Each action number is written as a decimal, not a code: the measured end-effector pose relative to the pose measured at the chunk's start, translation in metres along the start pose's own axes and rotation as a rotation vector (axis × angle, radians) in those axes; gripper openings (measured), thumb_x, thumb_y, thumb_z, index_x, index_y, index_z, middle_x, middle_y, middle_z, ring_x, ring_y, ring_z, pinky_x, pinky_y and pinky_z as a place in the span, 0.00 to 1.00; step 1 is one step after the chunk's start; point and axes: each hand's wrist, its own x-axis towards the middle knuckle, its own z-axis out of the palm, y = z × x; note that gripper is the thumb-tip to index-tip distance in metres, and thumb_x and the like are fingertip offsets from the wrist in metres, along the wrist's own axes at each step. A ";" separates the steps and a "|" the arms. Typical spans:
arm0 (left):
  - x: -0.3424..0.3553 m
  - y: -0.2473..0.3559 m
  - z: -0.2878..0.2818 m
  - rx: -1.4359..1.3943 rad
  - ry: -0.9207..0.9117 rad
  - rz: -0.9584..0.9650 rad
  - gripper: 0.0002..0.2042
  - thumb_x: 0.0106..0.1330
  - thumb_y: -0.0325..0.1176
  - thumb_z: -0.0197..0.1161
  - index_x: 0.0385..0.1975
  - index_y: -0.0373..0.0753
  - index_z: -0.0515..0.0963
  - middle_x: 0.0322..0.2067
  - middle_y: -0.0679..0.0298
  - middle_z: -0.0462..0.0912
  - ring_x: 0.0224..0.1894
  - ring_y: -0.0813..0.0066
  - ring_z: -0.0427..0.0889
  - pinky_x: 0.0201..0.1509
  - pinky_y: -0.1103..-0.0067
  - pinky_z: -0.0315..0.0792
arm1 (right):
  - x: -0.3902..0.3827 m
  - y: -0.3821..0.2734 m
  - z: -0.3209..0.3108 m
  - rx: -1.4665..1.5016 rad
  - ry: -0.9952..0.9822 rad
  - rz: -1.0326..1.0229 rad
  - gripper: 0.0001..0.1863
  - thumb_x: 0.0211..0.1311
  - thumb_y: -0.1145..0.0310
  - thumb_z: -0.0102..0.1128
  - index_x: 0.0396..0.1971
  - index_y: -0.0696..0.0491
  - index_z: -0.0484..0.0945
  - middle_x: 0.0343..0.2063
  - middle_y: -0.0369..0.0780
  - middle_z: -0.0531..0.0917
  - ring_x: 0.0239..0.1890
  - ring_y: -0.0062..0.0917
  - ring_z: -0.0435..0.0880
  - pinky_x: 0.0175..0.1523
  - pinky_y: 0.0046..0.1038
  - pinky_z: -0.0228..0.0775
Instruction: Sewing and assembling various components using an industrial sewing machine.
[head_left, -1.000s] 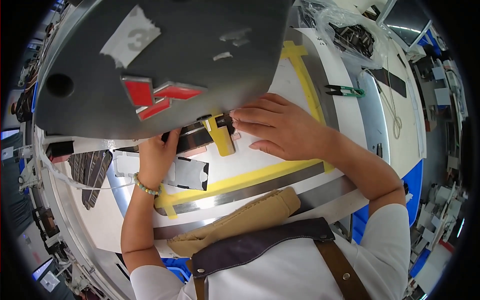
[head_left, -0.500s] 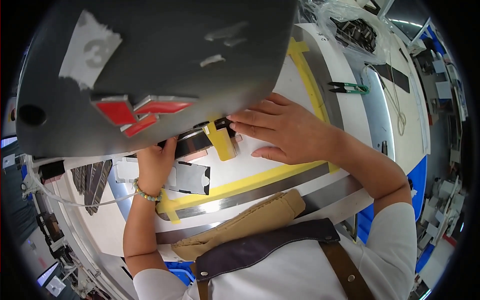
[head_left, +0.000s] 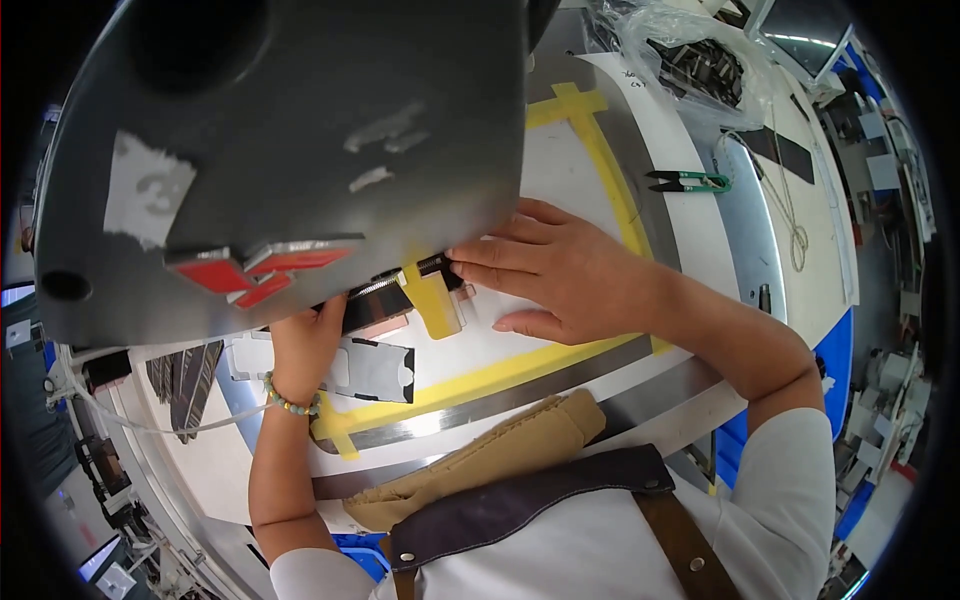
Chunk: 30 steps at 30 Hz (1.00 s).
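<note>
A black zipper strip point(head_left: 376, 305) with pale metal teeth lies on the white work surface point(head_left: 480, 355), under the front edge of a dark grey machine head point(head_left: 400, 190). My left hand point(head_left: 304, 355) rests at the strip's left end; its thumb shows against the strip, while the machine head hides most other fingers. At the right end, my right hand point(head_left: 585, 278) lies flat with fingers stretched out, fingertips touching the strip. Between the hands, a yellow-taped piece point(head_left: 432, 306) crosses the strip. Below my left hand sits a grey flat plate point(head_left: 372, 370).
Yellow tape point(head_left: 480, 370) borders the white surface. Green-handled thread snips point(head_left: 692, 182) lie at the right, beyond them a clear bag point(head_left: 690, 70) of dark pieces. Dark strips point(head_left: 187, 385) hang at the left. A tan padded roll point(head_left: 480, 460) lies along the near edge.
The machine head sits lower and further left in the picture, as the whole view has shifted slightly. Both hands keep nearly the same places on the zipper strip.
</note>
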 end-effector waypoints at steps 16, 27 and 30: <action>-0.023 0.043 -0.023 0.383 -0.155 0.348 0.19 0.67 0.25 0.72 0.59 0.38 0.86 0.59 0.56 0.87 0.58 0.51 0.84 0.65 0.60 0.75 | -0.002 0.002 -0.003 0.018 0.113 0.028 0.29 0.66 0.59 0.73 0.65 0.52 0.81 0.65 0.39 0.80 0.71 0.38 0.75 0.82 0.51 0.60; -0.032 0.051 -0.016 0.331 -0.306 0.302 0.31 0.72 0.39 0.67 0.73 0.33 0.73 0.77 0.52 0.71 0.77 0.42 0.70 0.80 0.56 0.65 | -0.002 0.001 0.000 -0.034 0.008 0.008 0.30 0.70 0.53 0.69 0.68 0.50 0.80 0.71 0.36 0.76 0.77 0.32 0.68 0.85 0.49 0.51; -0.031 0.053 -0.017 0.328 -0.320 0.294 0.32 0.72 0.40 0.67 0.73 0.33 0.73 0.77 0.51 0.70 0.77 0.42 0.70 0.80 0.56 0.65 | 0.000 0.001 -0.001 -0.052 0.000 0.010 0.28 0.72 0.52 0.68 0.66 0.49 0.81 0.73 0.36 0.75 0.79 0.31 0.66 0.85 0.48 0.51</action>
